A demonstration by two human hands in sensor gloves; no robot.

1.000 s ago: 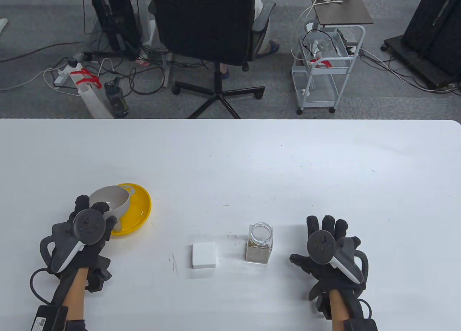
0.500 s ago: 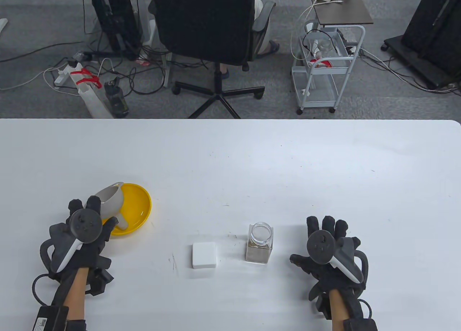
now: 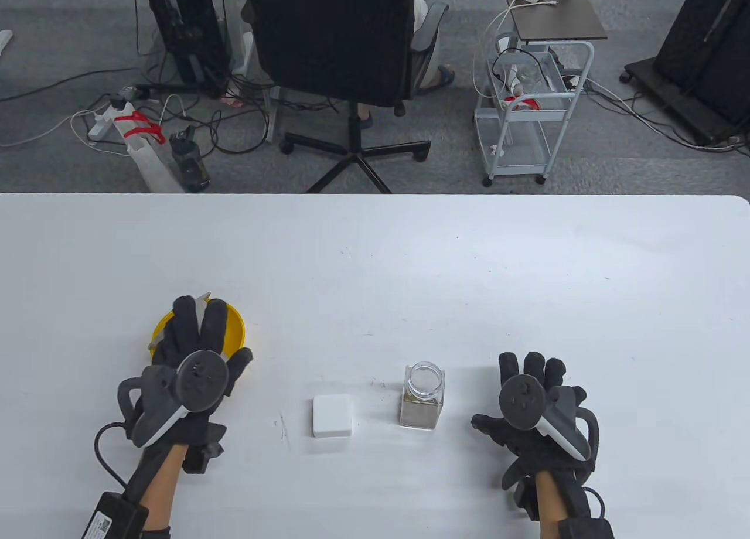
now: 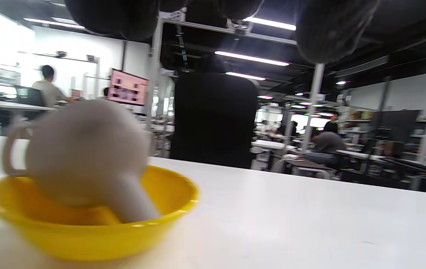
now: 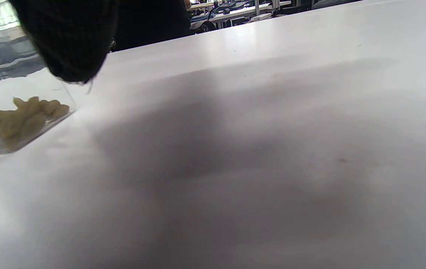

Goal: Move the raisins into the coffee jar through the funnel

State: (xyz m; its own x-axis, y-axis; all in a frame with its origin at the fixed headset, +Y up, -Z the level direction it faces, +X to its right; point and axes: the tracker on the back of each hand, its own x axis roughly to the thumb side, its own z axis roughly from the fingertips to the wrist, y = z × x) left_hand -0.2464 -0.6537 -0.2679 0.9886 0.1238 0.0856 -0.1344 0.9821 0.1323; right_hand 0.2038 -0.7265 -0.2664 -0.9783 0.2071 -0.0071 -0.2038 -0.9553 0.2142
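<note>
A beige funnel [image 4: 85, 149] lies tipped in a yellow bowl [image 4: 97, 231], spout towards the near rim. In the table view only a sliver of the funnel [image 3: 203, 302] shows past my left hand [image 3: 199, 322], which hovers over the bowl [image 3: 237, 327] with fingers spread. In the left wrist view the fingertips [image 4: 332, 30] hang above the funnel, apart from it. A square glass jar [image 3: 423, 395] stands open with raisins at its bottom. My right hand [image 3: 530, 381] rests flat on the table just right of the jar, holding nothing. The jar corner [image 5: 18, 119] shows in the right wrist view.
A white square lid [image 3: 332, 416] lies on the table left of the jar. The white table [image 3: 375, 258] runs wide behind the objects. An office chair [image 3: 345, 47] and a wire cart [image 3: 527, 111] stand on the floor beyond the far edge.
My left hand let go of the tilted funnel, which now lies in the bowl. The hand moved right and forward over the bowl with fingers spread. The right hand has not moved.
</note>
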